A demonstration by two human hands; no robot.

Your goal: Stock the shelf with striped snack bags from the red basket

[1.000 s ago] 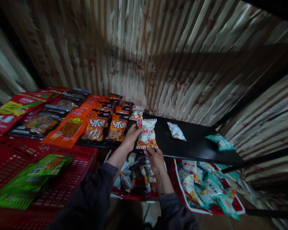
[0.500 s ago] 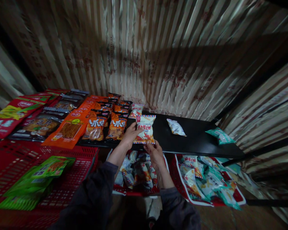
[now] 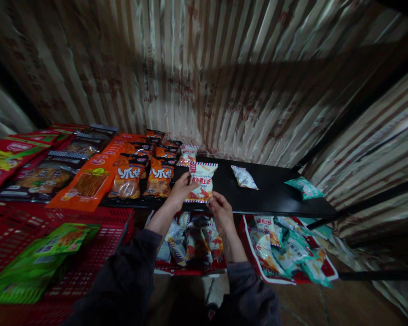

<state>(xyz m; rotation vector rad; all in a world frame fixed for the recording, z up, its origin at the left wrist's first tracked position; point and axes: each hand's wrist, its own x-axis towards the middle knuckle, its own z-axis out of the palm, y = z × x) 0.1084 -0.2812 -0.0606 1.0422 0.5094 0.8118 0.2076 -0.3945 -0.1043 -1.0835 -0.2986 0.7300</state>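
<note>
A white snack bag (image 3: pixel 204 177) with red lettering and striped edges is held upright over the front of the black shelf (image 3: pixel 275 192). My left hand (image 3: pixel 179 192) is closed on its left side, thumb across the front. At its lower right corner, my right hand (image 3: pixel 222 213) pinches the edge. Just behind stands a similar white bag (image 3: pixel 187 155). Orange-and-black snack bags (image 3: pixel 159 177) stand in rows to the left of my left hand. Farther right on the shelf lies a white bag (image 3: pixel 245 177), with a teal bag (image 3: pixel 305 188) near the shelf's end.
Below the shelf are a red basket (image 3: pixel 168 271) of white bags and another basket (image 3: pixel 282 280) of white and teal bags. A large red basket (image 3: pixel 112 235) at left holds green packets (image 3: pixel 51 253). Corrugated sheeting (image 3: pixel 204 81) rises behind; a dark post (image 3: pixel 352 213) slants at right.
The view has shifted slightly, so the shelf and baskets sit a little farther left. Both hands keep hold of the white snack bag, which has hardly moved relative to the shelf.
</note>
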